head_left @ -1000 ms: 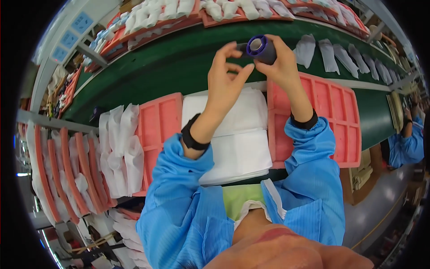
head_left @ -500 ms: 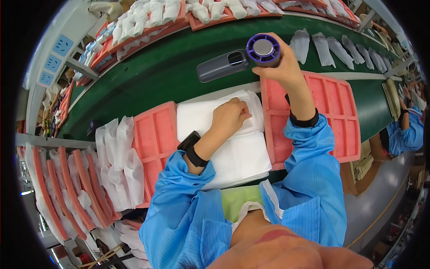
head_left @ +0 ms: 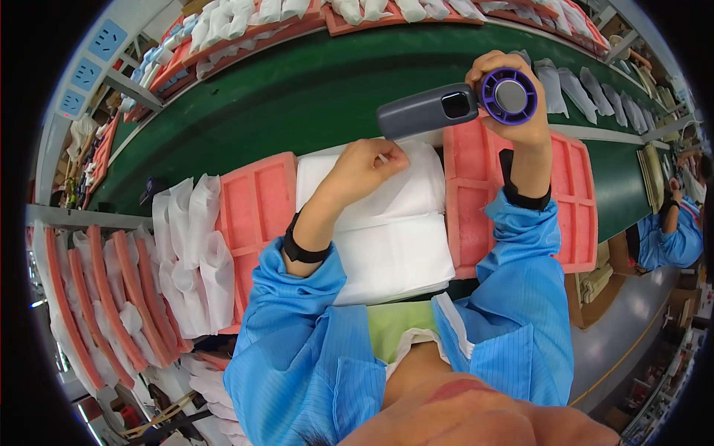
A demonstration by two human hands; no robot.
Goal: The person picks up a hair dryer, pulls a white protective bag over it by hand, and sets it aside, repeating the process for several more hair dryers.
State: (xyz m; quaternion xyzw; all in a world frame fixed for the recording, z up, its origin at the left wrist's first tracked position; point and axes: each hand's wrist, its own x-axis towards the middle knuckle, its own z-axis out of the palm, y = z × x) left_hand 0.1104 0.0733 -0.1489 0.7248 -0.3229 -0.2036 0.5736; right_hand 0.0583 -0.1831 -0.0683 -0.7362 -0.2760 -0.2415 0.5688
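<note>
My right hand [head_left: 524, 100] is wrapped round the round head of a grey handheld fan [head_left: 425, 113]. The fan has a purple-ringed, silver-centred face and a dark oval panel, and its handle points left over the green belt. My left hand [head_left: 366, 171] is over the upper part of a stack of thin white sleeves [head_left: 401, 249]. Its fingers are curled, with thumb and forefinger together near the stack's far edge. Whether a sleeve is pinched between them is hard to make out.
Pink foam trays with compartments lie left [head_left: 256, 215] and right [head_left: 576, 193] of the stack. White-wrapped items [head_left: 195, 253] stand at the left. A green conveyor belt [head_left: 297, 97] runs behind, with a row of wrapped items [head_left: 576, 93] on it. Another person [head_left: 669, 234] works at far right.
My right hand and the fan have moved right, and the fan's round face has turned more toward me. My left hand has shifted slightly left and away from me over the stack.
</note>
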